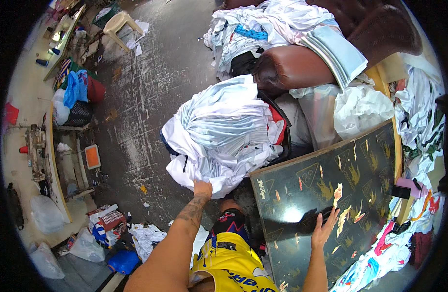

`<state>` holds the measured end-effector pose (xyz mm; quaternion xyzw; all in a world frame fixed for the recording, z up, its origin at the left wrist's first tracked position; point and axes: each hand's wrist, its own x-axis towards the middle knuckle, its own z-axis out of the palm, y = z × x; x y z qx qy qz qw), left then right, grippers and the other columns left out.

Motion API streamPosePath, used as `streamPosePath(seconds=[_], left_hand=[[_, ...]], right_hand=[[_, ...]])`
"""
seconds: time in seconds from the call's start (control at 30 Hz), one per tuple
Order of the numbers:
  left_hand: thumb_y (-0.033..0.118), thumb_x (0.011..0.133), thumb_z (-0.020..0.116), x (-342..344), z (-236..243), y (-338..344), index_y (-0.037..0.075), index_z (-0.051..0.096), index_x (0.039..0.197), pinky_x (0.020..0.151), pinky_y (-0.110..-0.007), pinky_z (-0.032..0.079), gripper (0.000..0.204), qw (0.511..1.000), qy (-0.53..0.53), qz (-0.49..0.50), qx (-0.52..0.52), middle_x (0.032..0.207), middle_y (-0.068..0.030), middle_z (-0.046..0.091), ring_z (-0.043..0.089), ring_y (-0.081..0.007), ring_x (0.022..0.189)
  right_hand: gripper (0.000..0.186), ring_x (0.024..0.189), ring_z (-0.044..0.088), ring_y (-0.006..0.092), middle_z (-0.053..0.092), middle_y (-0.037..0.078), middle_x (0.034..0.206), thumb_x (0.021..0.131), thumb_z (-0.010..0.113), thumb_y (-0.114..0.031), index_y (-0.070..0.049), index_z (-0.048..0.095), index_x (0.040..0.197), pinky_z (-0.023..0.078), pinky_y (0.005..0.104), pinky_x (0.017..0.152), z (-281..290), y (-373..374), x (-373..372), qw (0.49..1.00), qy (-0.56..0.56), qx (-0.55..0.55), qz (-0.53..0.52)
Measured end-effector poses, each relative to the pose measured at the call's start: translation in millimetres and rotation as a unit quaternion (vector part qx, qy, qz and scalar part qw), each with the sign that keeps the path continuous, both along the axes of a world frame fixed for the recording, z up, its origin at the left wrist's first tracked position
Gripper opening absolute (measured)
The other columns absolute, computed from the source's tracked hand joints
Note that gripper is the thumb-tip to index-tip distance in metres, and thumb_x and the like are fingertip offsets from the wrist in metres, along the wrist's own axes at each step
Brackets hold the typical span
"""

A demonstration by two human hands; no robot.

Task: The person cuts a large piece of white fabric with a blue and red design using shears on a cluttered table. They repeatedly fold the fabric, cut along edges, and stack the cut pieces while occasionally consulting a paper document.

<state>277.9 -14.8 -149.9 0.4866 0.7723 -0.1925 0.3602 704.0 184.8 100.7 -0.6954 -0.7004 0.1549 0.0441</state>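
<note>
A large heap of white and pale blue folded cloth [219, 121] fills a dark tub [286, 141] in front of me and spills over its near side. My left hand [203, 189] grips the near edge of the white cloth, fingers curled into it and partly hidden. To the right, my right hand [324, 228] rests with its fingers stretched out on a dark printed board [282, 204] whose surface is chipped and peeling. A bit of red fabric [277, 124] shows at the tub's right side.
Behind the tub stands a brown sofa [297, 65] piled with white cloth [277, 19]. Clear plastic bags [362, 111] sit beside it. Along the left are a sewing machine [36, 151], a beige plastic stool [122, 27] and an orange-and-white tray [92, 156]. Loose cloth [146, 238] lies near my left.
</note>
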Motion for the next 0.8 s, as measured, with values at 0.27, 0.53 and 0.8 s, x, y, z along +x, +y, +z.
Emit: streamPosePath(seconds=[0.27, 0.53, 0.8], left_hand=[[0.038, 0.104, 0.062, 60.2, 235.0, 29.4, 0.008, 0.069, 0.116, 0.076, -0.058, 0.057, 0.033, 0.873, -0.339, 0.037, 0.349, 0.093, -0.0233, 0.074, 0.073, -0.0454, 0.089], [0.049, 0.089, 0.084, 128.3, 464.4, 45.6, 0.007, 0.06, 0.136, 0.112, -0.057, 0.039, 0.068, 0.63, -0.506, -0.136, 0.574, 0.136, -0.0156, 0.062, 0.058, -0.0355, 0.131], [0.044, 0.074, 0.095, 201.3, 428.7, -31.6, 0.015, 0.037, 0.161, 0.13, -0.068, 0.01, 0.108, 0.608, -0.452, -0.18, 0.627, 0.171, -0.0155, 0.037, 0.033, -0.0351, 0.161]], right_hand=[[0.105, 0.155, 0.043, 0.0373, 0.045, 0.02, 0.167, 0.072, 0.097, -0.012, -0.003, 0.043, 0.163, 0.035, 0.045, 0.128, 89.2, -50.6, -117.3, 0.931, 0.217, -0.133, 0.26], [0.05, 0.12, 0.065, 0.0209, 0.068, 0.012, 0.137, 0.102, 0.064, -0.039, -0.001, 0.071, 0.133, 0.051, 0.0374, 0.107, 204.9, -116.5, -83.9, 0.925, 0.352, -0.001, 0.146], [0.057, 0.131, 0.059, 0.0256, 0.059, 0.015, 0.14, 0.107, 0.055, -0.037, 0.001, 0.052, 0.148, 0.046, 0.043, 0.115, 358.6, -184.7, 120.4, 0.708, 0.62, 0.328, 0.085]])
